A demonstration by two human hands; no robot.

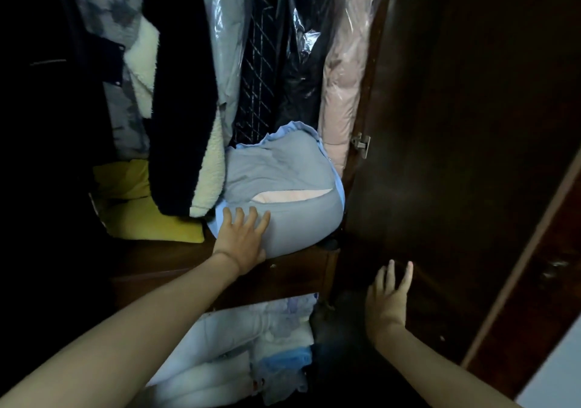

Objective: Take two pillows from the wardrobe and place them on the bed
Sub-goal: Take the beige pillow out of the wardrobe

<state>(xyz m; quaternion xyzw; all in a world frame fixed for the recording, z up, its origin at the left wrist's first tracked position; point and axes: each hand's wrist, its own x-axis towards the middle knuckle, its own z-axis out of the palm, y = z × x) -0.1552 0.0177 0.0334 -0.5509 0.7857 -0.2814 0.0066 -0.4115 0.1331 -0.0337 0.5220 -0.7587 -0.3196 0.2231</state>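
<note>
A grey-blue pillow (283, 187) with a light blue frill lies on the wardrobe's wooden shelf (188, 260), under the hanging clothes. A slit in its cover shows pale pink filling. My left hand (243, 239) rests flat on the pillow's front lower left, fingers spread, the thumb under its edge. My right hand (390, 297) hovers lower right with fingers apart, holding nothing, close to the dark wardrobe door (456, 156). A yellow cushion (141, 206) sits to the left of the pillow, partly hidden by a coat.
Coats and plastic-covered garments (251, 62) hang closely above the pillow. A dark fleece-lined coat (188, 124) drapes over its left side. Below the shelf lie folded white and blue linens (245, 354). The open door stands at the right with a metal hinge (361, 143).
</note>
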